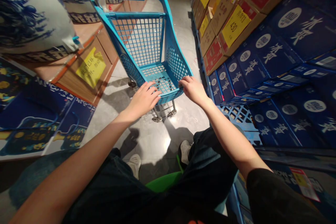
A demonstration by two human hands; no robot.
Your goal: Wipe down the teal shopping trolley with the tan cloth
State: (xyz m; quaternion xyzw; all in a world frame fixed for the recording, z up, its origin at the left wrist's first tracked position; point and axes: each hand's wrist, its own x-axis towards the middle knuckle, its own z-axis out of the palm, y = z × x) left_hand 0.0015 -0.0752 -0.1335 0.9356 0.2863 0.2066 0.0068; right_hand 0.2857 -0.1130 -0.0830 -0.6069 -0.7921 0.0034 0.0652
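A blue plastic shopping cart stands in front of me, its near end towards me and its handle bar at the far end. Nothing lies in its basket. My left hand rests on the near left corner, its fingers bent over the rim. At the near right corner my right hand has its fingers curled round the rim. The undersides of both hands are hidden.
Large blue-and-white jars stand on a wooden ledge at left, above blue gift bags. Blue cartons and brown boxes are stacked along the right. A green curved object shows between my legs.
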